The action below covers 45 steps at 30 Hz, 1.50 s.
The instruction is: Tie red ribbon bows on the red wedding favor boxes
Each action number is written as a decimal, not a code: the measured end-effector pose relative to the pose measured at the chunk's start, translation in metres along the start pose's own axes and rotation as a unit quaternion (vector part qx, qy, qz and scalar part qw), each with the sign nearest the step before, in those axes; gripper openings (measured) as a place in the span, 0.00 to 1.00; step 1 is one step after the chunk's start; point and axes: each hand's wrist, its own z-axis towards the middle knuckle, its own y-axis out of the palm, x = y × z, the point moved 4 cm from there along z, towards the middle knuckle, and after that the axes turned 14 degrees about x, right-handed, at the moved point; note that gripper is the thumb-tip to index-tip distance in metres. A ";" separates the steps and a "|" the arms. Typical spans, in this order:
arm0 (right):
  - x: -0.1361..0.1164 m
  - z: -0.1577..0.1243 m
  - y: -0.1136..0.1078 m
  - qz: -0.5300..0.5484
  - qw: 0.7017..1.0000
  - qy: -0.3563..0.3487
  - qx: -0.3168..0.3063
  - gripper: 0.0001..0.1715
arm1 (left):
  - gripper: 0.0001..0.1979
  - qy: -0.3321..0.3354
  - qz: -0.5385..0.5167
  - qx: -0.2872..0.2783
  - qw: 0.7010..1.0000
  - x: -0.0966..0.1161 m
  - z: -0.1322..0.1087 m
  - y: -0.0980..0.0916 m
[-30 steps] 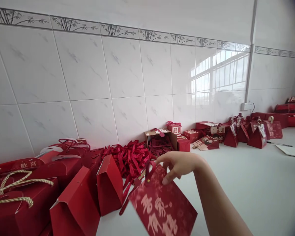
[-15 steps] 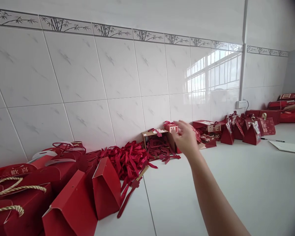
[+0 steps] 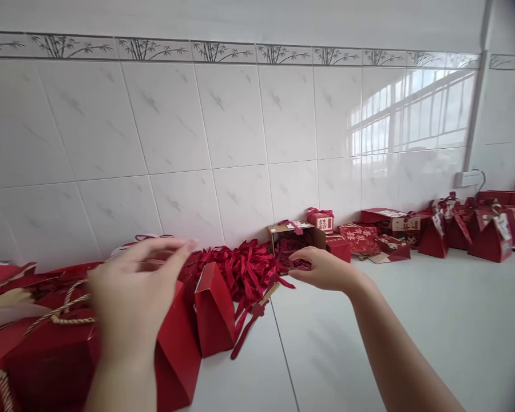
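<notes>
My left hand (image 3: 133,292), blurred, is raised over the red gift boxes at the left, fingers forward and bent, thumb apart, with nothing seen in it. Behind it stands a large red box (image 3: 178,349), partly covered by the hand. My right hand (image 3: 326,269) reaches in from the right, thumb and fingers parted around air. It hovers before an open cardboard box (image 3: 278,232) of dark red strips (image 3: 285,247). Left of that box lies a heap of red ribbons (image 3: 249,266). A smaller red box (image 3: 214,315) stands upright in front of the heap.
A small red box with a bow (image 3: 320,221) sits beside the cardboard box. Printed red boxes (image 3: 358,237) and triangular gift boxes (image 3: 433,237) line the white tabletop (image 3: 335,355) along the tiled wall (image 3: 232,114). Rope-handled boxes (image 3: 51,349) crowd the left. A power strip (image 3: 467,178) hangs at right.
My right hand has come down and left from the small bow-topped box to the front of the cardboard box. My left hand has come into view. The view has turned right.
</notes>
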 end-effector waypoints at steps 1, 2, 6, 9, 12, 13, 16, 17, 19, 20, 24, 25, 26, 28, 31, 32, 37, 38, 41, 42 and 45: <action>-0.001 -0.001 0.000 0.002 1.000 -0.001 -0.002 0.23 | 0.10 -0.009 0.021 -0.028 0.999 -0.005 0.002 0.005; -0.002 -0.002 -0.001 0.002 1.000 -0.001 -0.005 0.24 | 0.09 -0.016 0.046 -0.069 0.996 -0.009 0.004 0.013; -0.008 -0.006 -0.002 -0.006 1.000 0.003 -0.013 0.23 | 0.10 -0.002 0.156 -0.145 0.977 -0.022 0.007 0.038; -0.010 -0.008 -0.002 -0.005 1.000 0.008 -0.018 0.24 | 0.17 0.028 0.229 -0.196 0.953 -0.028 0.003 0.048; -0.010 -0.008 -0.002 0.003 0.999 0.022 -0.024 0.25 | 0.25 0.041 0.283 -0.308 0.907 -0.038 -0.008 0.058; -0.010 -0.008 -0.001 0.006 0.999 0.024 -0.027 0.24 | 0.30 0.040 0.293 -0.348 0.890 -0.042 -0.013 0.061; -0.007 -0.007 0.001 0.015 0.999 0.024 -0.030 0.25 | 0.34 0.031 0.293 -0.397 0.869 -0.052 -0.022 0.070; -0.007 -0.007 0.001 0.019 0.999 0.021 -0.026 0.25 | 0.31 0.028 0.286 -0.389 0.875 -0.054 -0.022 0.072; -0.005 -0.005 0.003 0.033 0.999 0.021 -0.011 0.26 | 0.25 0.025 0.277 -0.356 0.892 -0.055 -0.020 0.075; -0.005 -0.003 0.003 0.046 0.999 0.022 0.001 0.27 | 0.24 0.022 0.268 -0.340 0.901 -0.054 -0.018 0.075; -0.014 0.001 0.004 0.164 0.984 0.044 0.063 0.35 | 0.24 -0.021 0.063 -0.277 0.959 -0.034 -0.015 0.067; -0.018 0.001 0.004 0.210 0.973 0.054 0.076 0.39 | 0.25 -0.036 -0.016 -0.256 0.966 -0.025 -0.017 0.062; -0.023 0.000 0.005 0.261 0.960 0.064 0.082 0.42 | 0.26 -0.049 -0.085 -0.236 0.967 -0.015 -0.019 0.056; -0.036 -0.002 0.005 0.385 0.916 0.080 0.085 0.47 | 0.28 -0.078 -0.197 -0.210 0.954 0.006 -0.027 0.046; -0.052 -0.007 0.005 0.563 0.817 0.087 0.087 0.45 | 0.34 -0.145 -0.342 -0.207 0.905 0.031 -0.041 0.036; -0.055 -0.008 0.004 0.600 0.790 0.085 0.095 0.45 | 0.35 -0.163 -0.375 -0.207 0.889 0.036 -0.044 0.035; -0.061 -0.011 0.003 0.643 0.751 0.048 0.143 0.28 | 0.13 -0.212 -0.428 -0.270 0.836 0.040 -0.053 0.042; -0.062 -0.011 0.004 0.646 0.748 0.045 0.142 0.21 | 0.11 -0.216 -0.432 -0.274 0.832 0.040 -0.053 0.043; -0.065 -0.012 0.010 0.658 0.740 0.055 0.129 0.14 | 0.13 -0.223 -0.427 -0.254 0.839 0.040 -0.055 0.045; -0.066 -0.013 0.011 0.659 0.739 0.062 0.126 0.14 | 0.13 -0.222 -0.418 -0.246 0.846 0.040 -0.056 0.046; -0.068 -0.011 0.016 0.659 0.740 0.076 0.111 0.16 | 0.15 -0.216 -0.384 -0.240 0.865 0.040 -0.059 0.050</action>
